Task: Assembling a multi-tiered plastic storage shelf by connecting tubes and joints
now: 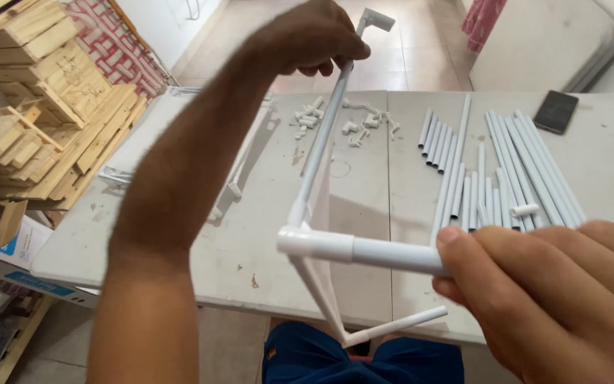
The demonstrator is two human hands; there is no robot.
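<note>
I hold a partly built frame of white plastic pipes (321,142) above the table. My left hand (307,39) is stretched forward and grips the long pipe near its far end, just below a white elbow fitting (376,19). My right hand (556,299), close to the camera, grips a shorter horizontal pipe (392,254) that enters a white corner joint (307,243). From that joint another pipe slants down to a lower joint (353,339) with a short pipe sticking out to the right.
On the grey table (250,235) lie several loose white pipes (506,156), small white fittings (349,121) and a dark phone (555,112). A second assembled pipe frame (232,188) rests at the left. Wooden pallets (44,107) are stacked at the far left.
</note>
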